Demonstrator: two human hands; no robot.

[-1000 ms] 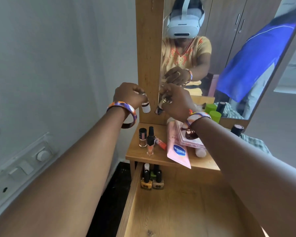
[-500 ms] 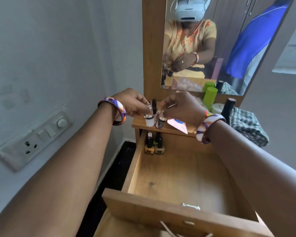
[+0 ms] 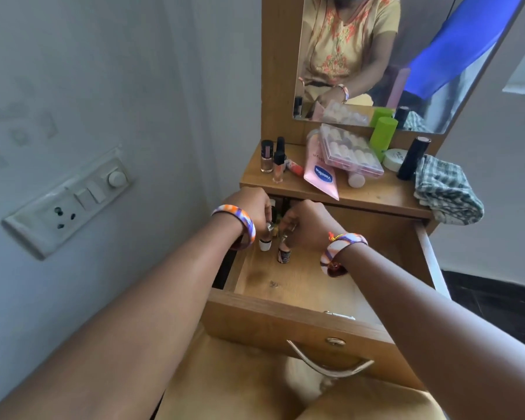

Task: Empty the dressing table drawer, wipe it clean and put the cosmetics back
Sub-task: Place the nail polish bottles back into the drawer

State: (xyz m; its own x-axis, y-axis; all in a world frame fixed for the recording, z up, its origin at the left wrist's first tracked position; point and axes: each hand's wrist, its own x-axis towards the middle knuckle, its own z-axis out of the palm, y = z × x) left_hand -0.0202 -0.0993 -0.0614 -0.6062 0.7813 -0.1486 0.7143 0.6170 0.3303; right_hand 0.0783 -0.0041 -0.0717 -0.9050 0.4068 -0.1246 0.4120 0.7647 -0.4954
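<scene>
In the head view, the open drawer (image 3: 291, 286) is seen pulled out below the tabletop (image 3: 373, 194). At its back left corner, a white-capped bottle (image 3: 265, 241) is pinched by the left hand (image 3: 253, 212), and a dark-labelled bottle (image 3: 284, 253) is pinched by the right hand (image 3: 308, 225). More bottles, possibly two, are half hidden behind the hands. A pink Vaseline tube (image 3: 319, 171) and a clear lidded case (image 3: 349, 151) are left above the drawer on the tabletop.
</scene>
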